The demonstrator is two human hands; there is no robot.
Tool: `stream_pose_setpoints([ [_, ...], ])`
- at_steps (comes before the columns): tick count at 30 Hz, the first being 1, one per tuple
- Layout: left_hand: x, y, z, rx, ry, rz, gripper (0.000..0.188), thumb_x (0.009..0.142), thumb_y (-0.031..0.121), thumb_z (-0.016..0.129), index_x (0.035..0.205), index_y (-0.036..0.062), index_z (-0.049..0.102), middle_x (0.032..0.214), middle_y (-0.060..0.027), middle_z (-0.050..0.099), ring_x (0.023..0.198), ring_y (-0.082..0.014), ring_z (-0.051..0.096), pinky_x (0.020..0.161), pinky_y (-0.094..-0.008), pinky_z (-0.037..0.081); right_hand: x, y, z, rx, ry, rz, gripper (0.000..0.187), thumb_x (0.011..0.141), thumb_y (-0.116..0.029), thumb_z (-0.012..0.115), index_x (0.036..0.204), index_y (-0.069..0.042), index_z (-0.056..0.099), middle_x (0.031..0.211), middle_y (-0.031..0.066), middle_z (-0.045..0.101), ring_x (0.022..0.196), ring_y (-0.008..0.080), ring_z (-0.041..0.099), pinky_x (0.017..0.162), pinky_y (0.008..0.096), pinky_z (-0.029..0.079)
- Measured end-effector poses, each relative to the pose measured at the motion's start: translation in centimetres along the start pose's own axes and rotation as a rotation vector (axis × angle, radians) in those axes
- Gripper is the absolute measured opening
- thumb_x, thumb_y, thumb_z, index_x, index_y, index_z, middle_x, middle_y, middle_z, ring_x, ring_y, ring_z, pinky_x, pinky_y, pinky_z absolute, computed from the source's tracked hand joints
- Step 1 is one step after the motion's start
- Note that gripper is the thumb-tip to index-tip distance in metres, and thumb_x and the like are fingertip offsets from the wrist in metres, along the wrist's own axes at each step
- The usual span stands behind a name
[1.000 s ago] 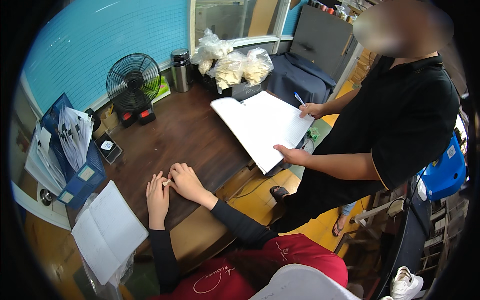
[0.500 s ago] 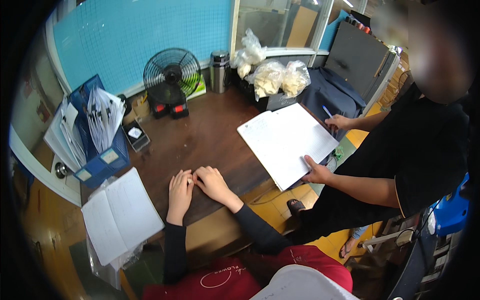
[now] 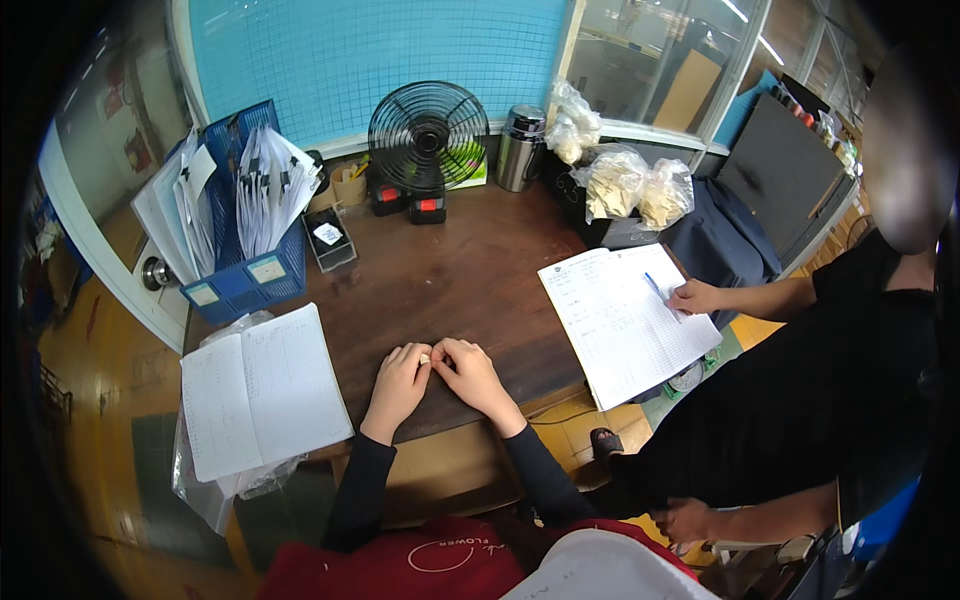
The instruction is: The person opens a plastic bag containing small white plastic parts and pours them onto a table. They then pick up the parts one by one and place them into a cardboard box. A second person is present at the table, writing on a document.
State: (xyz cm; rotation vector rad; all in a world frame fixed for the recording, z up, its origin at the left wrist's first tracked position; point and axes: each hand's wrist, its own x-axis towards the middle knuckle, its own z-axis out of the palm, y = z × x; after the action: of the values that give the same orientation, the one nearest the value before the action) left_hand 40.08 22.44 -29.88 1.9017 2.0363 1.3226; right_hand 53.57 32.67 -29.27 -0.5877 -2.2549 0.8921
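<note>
Pale piece (image 3: 425,359) between two hands, near the front edge of the surface (image 3: 470,270)

Both hands meet with curled fingers. The left hand (image 3: 396,385) seems to pinch the piece at its fingertips. The right hand (image 3: 472,378) is drawn in narrow, fingertips just beside or touching it; whether that hand grips too, I cannot tell. What the piece is remains too small to make out.

The step in hand looks like close, two-handed fingering of this small thing. A next move would call for a light, precise pinch, with one hand secure before the other lets go, since so small a piece could easily slip away.

Compared with half a second ago, the view has swung, so the fan (image 3: 428,135) and the steel flask (image 3: 519,155) sit farther right in the picture. The meeting pose of the two hands is much the same. The clearer change is at the right: a co-worker's lower hand (image 3: 685,520), then on the near edge of the large open book (image 3: 610,315), is now off it and beside the body, while the co-worker's pen hand (image 3: 693,297) reaches over the page's right side. The open notebook (image 3: 275,385) stays at the left front corner.
</note>
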Motion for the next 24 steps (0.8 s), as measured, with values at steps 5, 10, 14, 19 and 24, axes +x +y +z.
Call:
stream_pose_setpoints([
  [5,0.5,0.6,-0.6,0.007,-0.047,-0.072,0.012,0.092,0.007,0.062,0.104,0.0057,0.059,0.098,-0.0122,0.063,0.095,-0.0346,0.060,0.085,-0.0459,0.047,-0.1,0.1,0.3,-0.024,0.044,-0.043,0.006,0.090,-0.012,0.068,0.090,-0.008,0.064,0.083,0.0074,0.067,0.081,0.0287,0.064,0.078,0.0397,0.048],
  [10,0.3,0.3,-0.5,-0.008,-0.021,-0.084,0.018,0.091,0.006,0.065,0.108,0.0050,0.059,0.099,-0.0123,0.065,0.096,-0.0346,0.061,0.086,-0.0464,0.048,0.0,0.1,0.4,-0.037,0.042,-0.055,0.009,0.092,-0.016,0.069,0.096,-0.009,0.066,0.086,0.0067,0.068,0.084,0.0282,0.065,0.080,0.0393,0.049],
  [14,0.1,0.1,-0.3,-0.013,-0.028,-0.109,0.026,0.089,0.006,0.067,0.114,0.0046,0.059,0.100,-0.0131,0.066,0.096,-0.0348,0.062,0.086,-0.0463,0.049,-0.1,-0.5,-0.2,-0.081,-0.004,-0.044,0.013,0.092,-0.016,0.068,0.102,-0.008,0.065,0.091,0.0088,0.070,0.091,0.0300,0.065,0.084,0.0409,0.048],
  [19,-0.3,0.0,-0.4,-0.056,-0.055,-0.166,0.033,0.088,0.006,0.069,0.119,0.0051,0.059,0.098,-0.0127,0.066,0.094,-0.0340,0.062,0.085,-0.0456,0.049,-0.2,-1.0,-0.2,-0.072,-0.006,-0.033,0.013,0.094,-0.018,0.066,0.101,-0.007,0.066,0.090,0.0092,0.069,0.092,0.0294,0.064,0.084,0.0404,0.046],
  [24,0.0,-0.1,-0.4,0.006,-0.083,-0.110,0.033,0.086,0.006,0.071,0.117,0.0059,0.061,0.092,-0.0104,0.065,0.091,-0.0317,0.062,0.084,-0.0447,0.048,-0.2,-0.3,0.1,-0.098,-0.003,-0.088,0.013,0.095,-0.019,0.064,0.092,-0.007,0.066,0.087,0.0093,0.067,0.089,0.0296,0.063,0.083,0.0408,0.046],
])
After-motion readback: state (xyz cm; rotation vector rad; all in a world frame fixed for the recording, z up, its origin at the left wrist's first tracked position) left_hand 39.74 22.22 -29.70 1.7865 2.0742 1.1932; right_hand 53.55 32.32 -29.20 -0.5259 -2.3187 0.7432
